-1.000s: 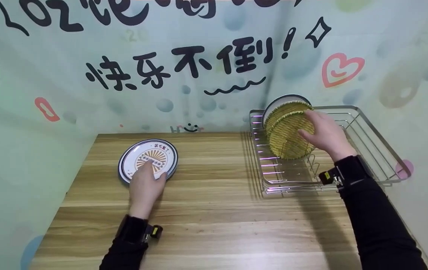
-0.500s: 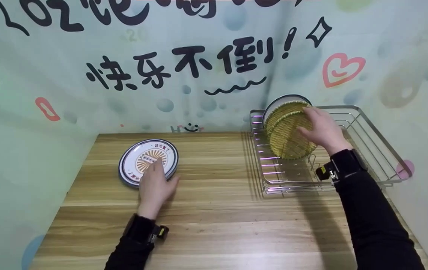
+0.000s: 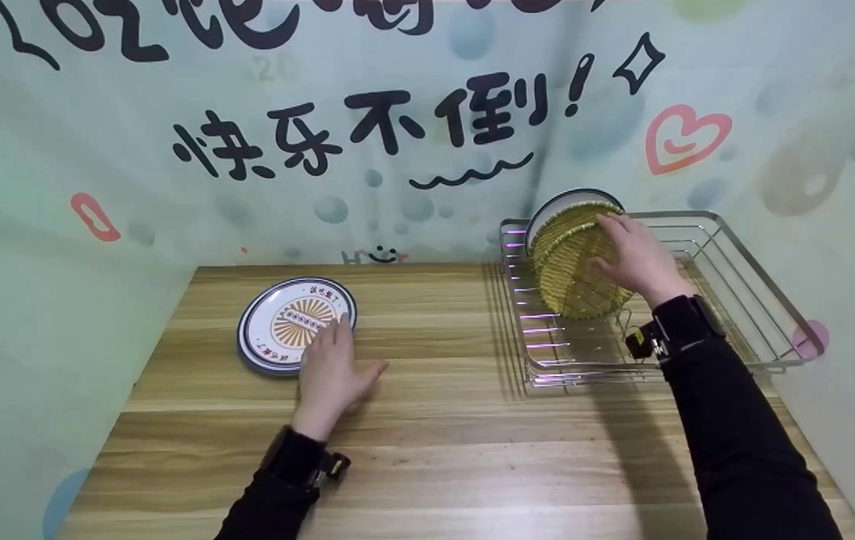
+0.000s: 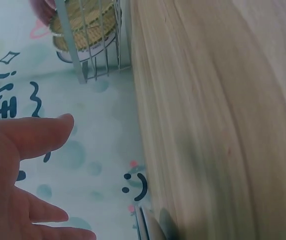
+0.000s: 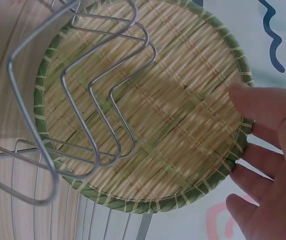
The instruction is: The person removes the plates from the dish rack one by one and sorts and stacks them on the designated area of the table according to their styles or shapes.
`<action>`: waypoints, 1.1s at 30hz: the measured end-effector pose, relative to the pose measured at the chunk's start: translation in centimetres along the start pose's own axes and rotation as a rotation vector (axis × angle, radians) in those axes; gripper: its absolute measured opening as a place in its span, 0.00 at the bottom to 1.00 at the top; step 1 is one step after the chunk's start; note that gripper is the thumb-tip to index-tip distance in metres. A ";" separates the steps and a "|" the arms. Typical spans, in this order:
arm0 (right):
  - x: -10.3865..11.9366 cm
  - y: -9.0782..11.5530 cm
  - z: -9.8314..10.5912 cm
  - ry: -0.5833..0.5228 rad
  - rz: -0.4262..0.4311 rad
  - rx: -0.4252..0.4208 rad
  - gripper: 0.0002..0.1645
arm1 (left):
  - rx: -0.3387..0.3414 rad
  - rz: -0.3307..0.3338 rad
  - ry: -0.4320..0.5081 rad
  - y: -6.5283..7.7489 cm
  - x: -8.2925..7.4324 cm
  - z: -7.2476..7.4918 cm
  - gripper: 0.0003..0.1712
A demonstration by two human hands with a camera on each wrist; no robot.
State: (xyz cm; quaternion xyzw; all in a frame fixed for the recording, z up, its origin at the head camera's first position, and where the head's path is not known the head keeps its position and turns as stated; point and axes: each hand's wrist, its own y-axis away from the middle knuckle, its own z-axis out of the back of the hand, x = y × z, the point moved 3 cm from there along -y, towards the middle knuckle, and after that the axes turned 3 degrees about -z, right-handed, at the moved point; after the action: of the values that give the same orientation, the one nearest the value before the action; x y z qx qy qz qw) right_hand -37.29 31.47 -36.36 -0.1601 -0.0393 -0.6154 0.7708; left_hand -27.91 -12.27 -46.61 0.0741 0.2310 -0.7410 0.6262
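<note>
The left hand [image 3: 330,371], wide and holding nothing, has slid rightward; the right hand [image 3: 641,259] pinches a round green-rimmed woven bamboo tray [image 3: 574,271] in the silver wire rack [image 3: 765,277] below. Beyond the left, a round blue-rimmed white plate [image 3: 270,319] lies more exposed, ungripped.

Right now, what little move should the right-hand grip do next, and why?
Maybe gently loosen the right-hand grip: its thumb and fingers pinch the front basket, which already stands on edge in the rack, with wires in front that might help hold it.
</note>
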 end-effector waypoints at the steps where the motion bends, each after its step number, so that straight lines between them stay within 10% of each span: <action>1: 0.0 0.0 0.0 0.000 0.004 -0.013 0.43 | 0.001 0.001 0.000 0.0 -0.1 -0.1 0.61; 33: -0.3 0.1 0.4 -0.009 -0.072 -0.305 0.10 | 0.017 -0.095 0.043 0.3 -4.7 -2.6 0.58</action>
State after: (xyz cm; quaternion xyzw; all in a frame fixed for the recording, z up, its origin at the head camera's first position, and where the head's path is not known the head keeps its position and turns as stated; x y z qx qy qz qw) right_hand -37.24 31.91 -36.13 -0.2765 0.0453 -0.6406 0.7149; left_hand -27.11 -6.94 -47.08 0.0845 0.2413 -0.7701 0.5845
